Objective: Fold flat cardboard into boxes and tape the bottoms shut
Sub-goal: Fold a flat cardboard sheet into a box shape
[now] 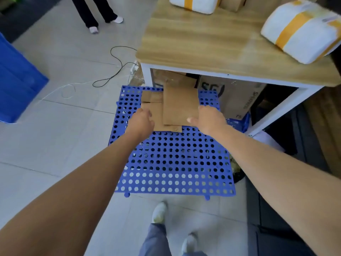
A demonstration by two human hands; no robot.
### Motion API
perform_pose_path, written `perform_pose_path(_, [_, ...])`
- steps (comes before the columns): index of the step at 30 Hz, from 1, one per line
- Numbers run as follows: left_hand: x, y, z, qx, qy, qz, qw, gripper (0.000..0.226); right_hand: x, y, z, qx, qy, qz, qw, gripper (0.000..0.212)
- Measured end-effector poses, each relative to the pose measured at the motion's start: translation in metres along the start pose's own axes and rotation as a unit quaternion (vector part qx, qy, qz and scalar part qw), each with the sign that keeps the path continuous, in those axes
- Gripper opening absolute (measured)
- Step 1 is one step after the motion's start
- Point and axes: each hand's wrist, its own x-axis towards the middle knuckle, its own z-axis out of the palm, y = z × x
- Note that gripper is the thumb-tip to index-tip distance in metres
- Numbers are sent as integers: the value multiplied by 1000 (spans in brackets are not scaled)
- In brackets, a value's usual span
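Several flat brown cardboard sheets [180, 106] lie in a loose stack at the far end of a blue perforated mat [173, 163] on the floor. The top sheet points toward the table. My left hand [142, 121] is at the stack's left edge with its fingers curled down; the back of the hand hides whether it grips anything. My right hand [208, 119] holds the top sheet's near right corner, thumb stretched across the cardboard and fingers at its right edge.
A wooden-topped table [212, 43] with white legs stands behind the mat, carrying white parcels [302, 30] with yellow tape. A printed carton [238, 97] sits under it. A black cable [118, 67], a blue crate [16, 82] and another person's legs [97, 13] are at left.
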Motion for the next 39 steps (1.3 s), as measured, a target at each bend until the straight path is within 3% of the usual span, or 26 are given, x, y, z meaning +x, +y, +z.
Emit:
perform_pose_path(2, [26,-12,14,1,-24,-23,999,36,28,5,24,58,-24,26,998,60])
perform_pose_path(6, [70,-37,40,-49,-60,-106,991,51,78,13,71,180,-73,77,978,40])
perform_pose_path(10, [99,-52,60,-188,-69,-212,957,65,112,16,101,263,-92,176,944,65])
perform_pose_path(13, [115,-57,70,-265,-51,-267,925,57,127,15,116,297,-87,246,919,81])
perform_pose_path(17, [128,-59,71,-268,-37,-322,907,59,141,17,124,289,-68,333,895,93])
perform_pose_path(22, [132,-62,78,-249,-60,-338,906,54,151,27,129,247,-73,323,911,89])
perform_pose_path(26, [130,-56,82,-392,-42,-332,857,46,150,26,134,330,-56,307,891,68])
perform_pose_path(29, [121,-45,78,-425,-63,-312,847,42,144,22,131,436,-64,310,843,54])
perform_pose_path(31, [113,-36,72,-435,-74,-295,848,42,134,16,125,546,-73,308,775,42])
perform_pose_path(36, [75,-21,48,-386,-93,-283,873,45,91,16,101,673,-54,337,656,34])
perform_pose_path(39, [43,-5,28,-335,-114,-267,896,42,51,21,68,705,-46,341,620,28])
